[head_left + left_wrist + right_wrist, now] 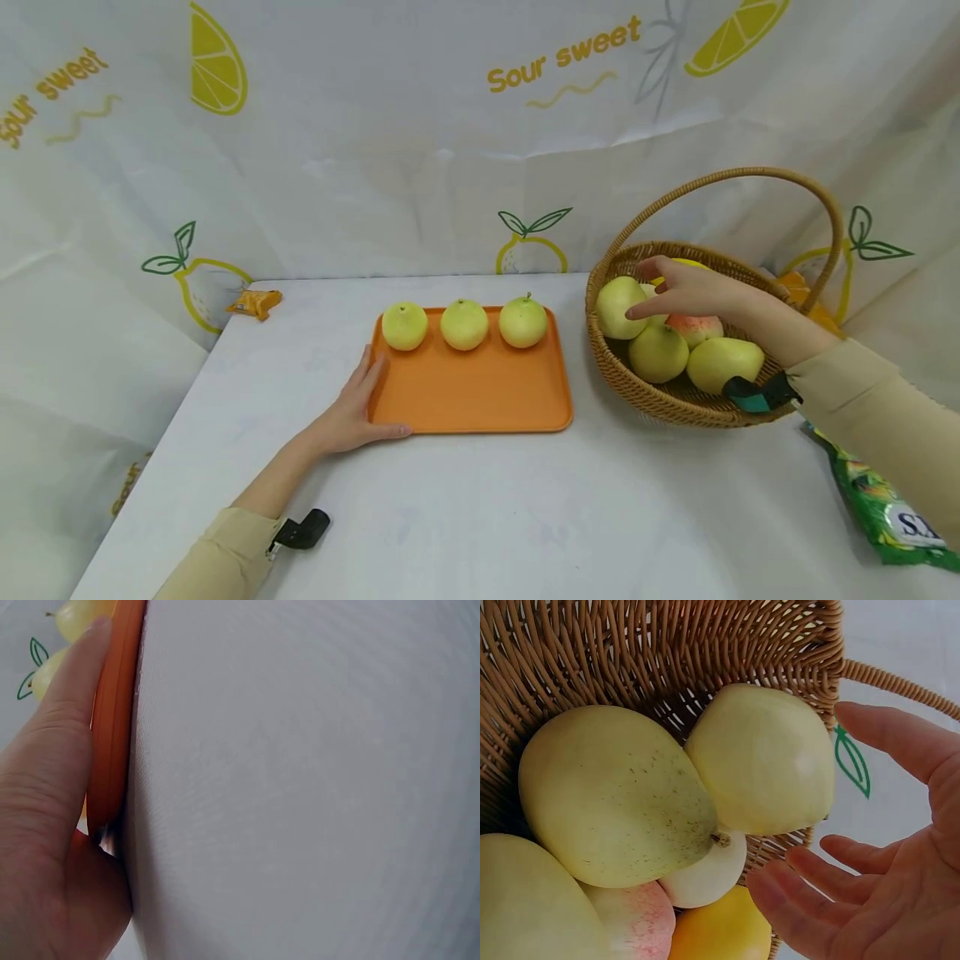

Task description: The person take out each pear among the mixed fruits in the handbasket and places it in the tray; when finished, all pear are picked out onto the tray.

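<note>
My left hand rests against the left side of an orange tray, fingers extended along its edge and thumb at the near rim. Along the tray's far side stand three round yellow-green fruits with stems, one at the left, one in the middle and one at the right. Over a wicker basket my right hand reaches with fingers spread and nothing held. In the right wrist view, a pale yellow-green fruit lies beside its thumb and fingers, apparently apart from them.
The basket also holds a speckled green fruit, a peach, an oblong yellow-green fruit and a yellow fruit. Its tall handle arches above. An orange packet sits far left; a green bag lies right.
</note>
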`<state>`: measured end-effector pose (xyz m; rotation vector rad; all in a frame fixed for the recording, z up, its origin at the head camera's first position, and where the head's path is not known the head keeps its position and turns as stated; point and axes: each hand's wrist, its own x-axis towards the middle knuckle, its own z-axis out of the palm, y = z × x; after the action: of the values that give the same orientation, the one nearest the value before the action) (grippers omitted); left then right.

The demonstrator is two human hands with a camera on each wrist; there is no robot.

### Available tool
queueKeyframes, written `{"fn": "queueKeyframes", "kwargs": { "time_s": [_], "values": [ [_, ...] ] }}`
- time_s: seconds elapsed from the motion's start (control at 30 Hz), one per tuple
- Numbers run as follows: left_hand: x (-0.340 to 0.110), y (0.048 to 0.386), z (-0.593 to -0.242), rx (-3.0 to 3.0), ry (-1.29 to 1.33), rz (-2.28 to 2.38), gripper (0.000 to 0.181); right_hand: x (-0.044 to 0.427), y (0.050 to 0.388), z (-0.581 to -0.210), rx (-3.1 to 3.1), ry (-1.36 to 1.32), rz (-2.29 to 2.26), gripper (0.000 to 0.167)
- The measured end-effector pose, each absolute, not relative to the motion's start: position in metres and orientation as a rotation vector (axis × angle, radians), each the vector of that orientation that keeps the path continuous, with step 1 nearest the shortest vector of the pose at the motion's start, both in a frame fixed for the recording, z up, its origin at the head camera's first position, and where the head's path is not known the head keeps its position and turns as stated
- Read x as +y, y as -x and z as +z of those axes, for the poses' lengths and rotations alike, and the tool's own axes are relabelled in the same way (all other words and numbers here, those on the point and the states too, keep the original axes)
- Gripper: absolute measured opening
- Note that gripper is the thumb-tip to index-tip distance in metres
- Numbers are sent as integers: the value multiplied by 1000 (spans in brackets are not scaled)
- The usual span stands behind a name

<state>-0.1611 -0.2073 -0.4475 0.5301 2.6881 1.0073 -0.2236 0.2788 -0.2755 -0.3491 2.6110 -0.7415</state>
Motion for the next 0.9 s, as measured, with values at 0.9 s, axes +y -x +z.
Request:
{"fn": "queueKeyframes", "kwargs": {
  "time_s": [0.9],
  "values": [
    [-210, 158, -448, 2727, -449, 950, 131, 270, 245, -299, 2534, 303, -651, 115]
  ]
}}
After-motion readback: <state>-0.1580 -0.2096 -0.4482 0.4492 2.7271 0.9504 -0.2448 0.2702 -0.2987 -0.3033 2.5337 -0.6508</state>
